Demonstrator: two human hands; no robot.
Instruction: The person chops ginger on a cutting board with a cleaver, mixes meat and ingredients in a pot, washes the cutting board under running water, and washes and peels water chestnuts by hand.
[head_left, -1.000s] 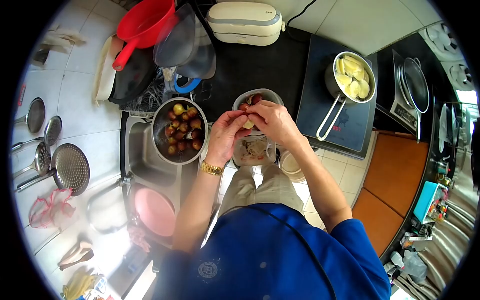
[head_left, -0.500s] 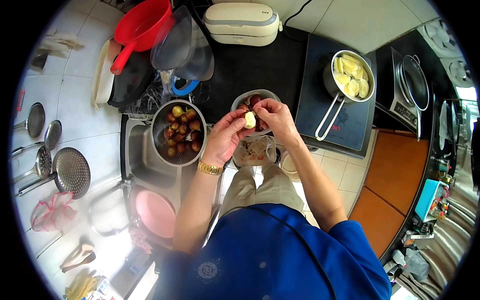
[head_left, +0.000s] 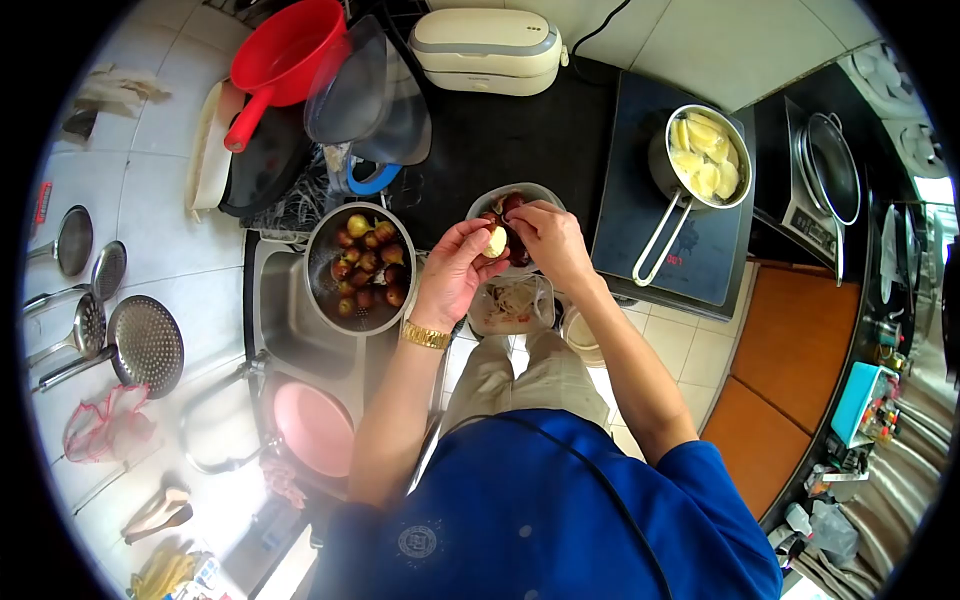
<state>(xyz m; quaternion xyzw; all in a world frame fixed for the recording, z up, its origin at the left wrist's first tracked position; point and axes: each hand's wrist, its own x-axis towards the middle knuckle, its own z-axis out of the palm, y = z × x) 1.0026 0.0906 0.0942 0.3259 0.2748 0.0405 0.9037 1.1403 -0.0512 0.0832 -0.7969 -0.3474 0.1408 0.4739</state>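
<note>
In the head view, my left hand [head_left: 452,270] pinches a partly peeled fruit [head_left: 496,241], pale yellow inside, with dark reddish-brown skin around it. Close beside it, my right hand [head_left: 550,238] has thumb and fingers drawn together; what they hold is hidden. Both hands are over the near edge of a grey bowl [head_left: 545,195], where more dark reddish-brown fruits [head_left: 512,202] lie. Left of my hands, a metal colander [head_left: 318,290] holds several round brown and yellow-green fruits [head_left: 368,262] with pointed tips.
A saucepan [head_left: 655,160] of pale yellow pieces stands on the induction hob [head_left: 625,220], its handle toward me. Below my hands is a clear container [head_left: 510,318] with scraps. The sink [head_left: 290,315] lies left, with a pink basin [head_left: 312,428]. A cream appliance [head_left: 487,52] stands at the back.
My left hand has tipped the peeled fruit slightly, so less of its pale flesh shows. My right fingers have shifted a little around it. The whole view has moved slightly.
</note>
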